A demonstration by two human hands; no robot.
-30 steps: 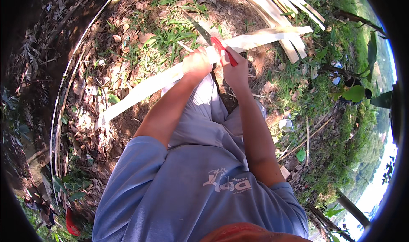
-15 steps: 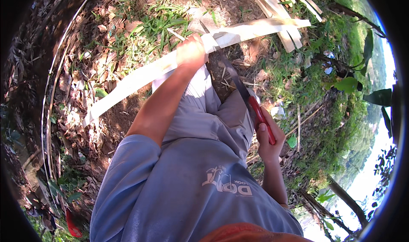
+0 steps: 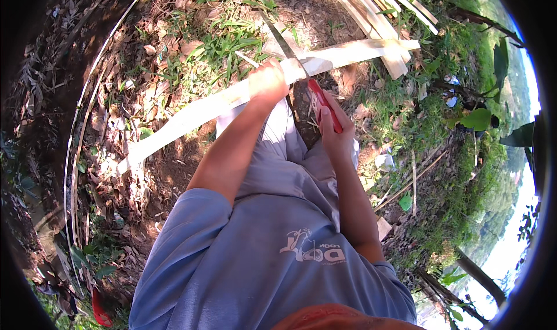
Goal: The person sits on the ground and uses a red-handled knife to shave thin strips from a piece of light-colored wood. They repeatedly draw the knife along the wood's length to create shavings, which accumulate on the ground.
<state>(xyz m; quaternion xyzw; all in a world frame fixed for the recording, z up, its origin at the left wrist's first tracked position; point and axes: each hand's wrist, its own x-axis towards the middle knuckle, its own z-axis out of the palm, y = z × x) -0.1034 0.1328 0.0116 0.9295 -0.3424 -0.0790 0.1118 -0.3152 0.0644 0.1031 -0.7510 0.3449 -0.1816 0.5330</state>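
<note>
A long pale split bamboo strip (image 3: 191, 112) lies across in front of me, from lower left to upper right. My left hand (image 3: 268, 81) grips it near its middle. My right hand (image 3: 336, 134) holds a knife by its red handle (image 3: 322, 105). The dark blade (image 3: 282, 42) points up and away, crossing the strip just right of my left hand. My grey trousers (image 3: 278, 161) and blue shirt (image 3: 255, 260) fill the lower middle.
A bundle of more pale strips (image 3: 377, 11) lies at the upper right. Thin curved slivers (image 3: 78, 132) run along the left over dry leaves and dirt. Grass patches (image 3: 226, 42) lie ahead. Green plants and a slope are at the right.
My right hand swung the knife down to the right half a second ago and has brought it back up, with the blade now against the strip. My left hand stayed on the strip.
</note>
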